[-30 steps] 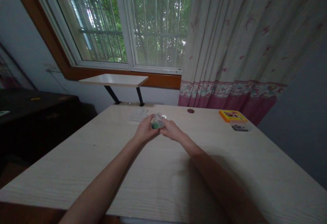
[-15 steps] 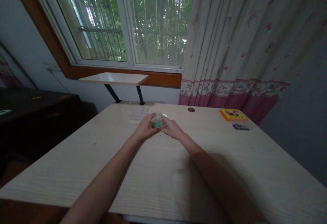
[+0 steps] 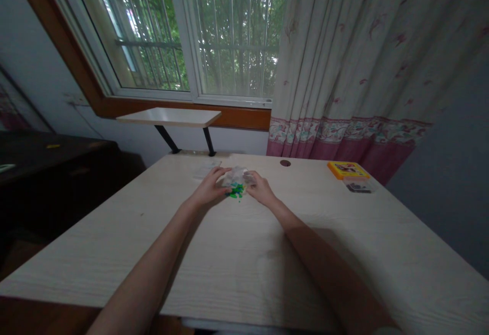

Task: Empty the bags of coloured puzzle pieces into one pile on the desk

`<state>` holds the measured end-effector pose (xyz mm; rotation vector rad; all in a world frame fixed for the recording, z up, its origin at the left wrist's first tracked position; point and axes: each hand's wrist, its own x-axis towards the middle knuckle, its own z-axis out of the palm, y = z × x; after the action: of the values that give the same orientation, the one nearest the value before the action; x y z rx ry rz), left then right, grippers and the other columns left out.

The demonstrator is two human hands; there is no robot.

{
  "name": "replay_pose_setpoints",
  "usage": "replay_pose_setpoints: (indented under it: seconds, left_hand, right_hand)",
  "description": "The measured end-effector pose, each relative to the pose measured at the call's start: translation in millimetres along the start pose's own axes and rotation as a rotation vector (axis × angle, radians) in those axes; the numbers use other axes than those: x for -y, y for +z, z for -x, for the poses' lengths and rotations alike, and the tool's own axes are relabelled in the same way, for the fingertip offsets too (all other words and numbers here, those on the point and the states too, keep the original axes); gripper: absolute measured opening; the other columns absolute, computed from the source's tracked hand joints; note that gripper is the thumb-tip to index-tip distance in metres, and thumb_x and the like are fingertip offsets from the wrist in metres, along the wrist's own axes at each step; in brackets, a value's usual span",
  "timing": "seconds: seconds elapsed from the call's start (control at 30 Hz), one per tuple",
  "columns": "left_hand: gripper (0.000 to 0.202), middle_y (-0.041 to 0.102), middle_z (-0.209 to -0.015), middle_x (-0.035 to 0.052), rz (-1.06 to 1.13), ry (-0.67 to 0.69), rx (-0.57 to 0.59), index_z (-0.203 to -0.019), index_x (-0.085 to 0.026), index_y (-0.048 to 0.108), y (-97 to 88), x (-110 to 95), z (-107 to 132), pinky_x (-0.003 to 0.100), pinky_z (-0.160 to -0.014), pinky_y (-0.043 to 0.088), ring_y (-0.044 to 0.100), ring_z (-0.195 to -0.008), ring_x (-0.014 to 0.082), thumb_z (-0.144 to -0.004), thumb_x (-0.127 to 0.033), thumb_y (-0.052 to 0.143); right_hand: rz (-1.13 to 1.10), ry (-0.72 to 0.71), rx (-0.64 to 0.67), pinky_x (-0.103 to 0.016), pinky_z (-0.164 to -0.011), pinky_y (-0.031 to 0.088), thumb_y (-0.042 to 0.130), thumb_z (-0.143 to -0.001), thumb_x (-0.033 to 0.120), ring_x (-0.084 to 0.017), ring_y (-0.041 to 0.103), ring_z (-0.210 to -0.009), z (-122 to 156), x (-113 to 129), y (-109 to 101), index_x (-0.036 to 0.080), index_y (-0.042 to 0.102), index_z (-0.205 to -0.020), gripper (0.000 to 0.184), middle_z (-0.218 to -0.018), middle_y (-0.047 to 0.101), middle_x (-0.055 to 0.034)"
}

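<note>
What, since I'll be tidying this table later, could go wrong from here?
The small green pieces lie loose on the table, so a bump could scatter them. One stray piece sits apart on the near side and might be overlooked. The left grip has its thumb right beside the small green pieces, with the clear box just behind them, so shifting either might push some about.

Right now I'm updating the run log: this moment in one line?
left hand: at clear container; right hand: at clear container; green bits: between hands; yellow box: on table, right
</note>
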<state>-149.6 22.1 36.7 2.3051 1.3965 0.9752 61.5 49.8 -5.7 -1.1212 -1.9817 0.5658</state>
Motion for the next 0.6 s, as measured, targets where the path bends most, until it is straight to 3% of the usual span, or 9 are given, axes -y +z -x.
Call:
replay_pose_setpoints:
  seconds: [0.23,0.4,0.5,0.6]
  left_hand:
    - [0.040,0.059,-0.112,0.0072,0.063,-0.057,-0.070,-0.109,-0.019,0.058,-4.8,9,2,0.034,-0.083,0.044,0.054,-0.103,0.0226,-0.072,-0.034,0.059]
    - [0.037,0.063,-0.104,0.0083,0.152,-0.208,-0.109,-0.104,-0.017,0.060,1.8,11,0,0.036,-0.076,0.047,0.058,-0.094,0.0243,-0.073,-0.037,0.056]
    - [0.043,0.062,-0.106,0.0102,0.305,-0.186,-0.070,-0.107,-0.015,0.055,6.4,5,-1,0.035,-0.076,0.047,0.058,-0.094,0.0235,-0.070,-0.036,0.059]
    - [0.057,0.061,-0.105,0.0108,0.550,-0.159,0.070,-0.116,-0.016,0.044,7.7,-7,1,0.034,-0.073,0.049,0.060,-0.087,0.0204,-0.066,-0.034,0.063]
  right_hand:
    - [-0.022,0.068,-0.027,-0.027,-0.075,0.047,0.049,-0.069,0.012,-0.015,0.061,-0.082,3,1,-2,0.025,0.046,-0.114,0.047,-0.099,0.063,-0.0004]
    - [-0.092,-0.151,-0.109,-0.030,-0.090,0.041,0.055,-0.070,0.020,-0.016,0.055,-0.101,3,11,-8,0.021,0.050,-0.113,0.043,-0.111,0.059,-0.0043]
    - [-0.057,-0.275,-0.143,-0.033,-0.099,0.034,0.063,-0.068,0.030,-0.018,0.045,-0.116,3,21,-15,0.022,0.053,-0.109,0.042,-0.125,0.050,-0.0075]
    - [-0.052,-0.302,-0.136,-0.035,-0.099,0.033,0.067,-0.065,0.035,-0.019,0.042,-0.117,2,29,-19,0.021,0.049,-0.109,0.049,-0.127,0.046,-0.0087]
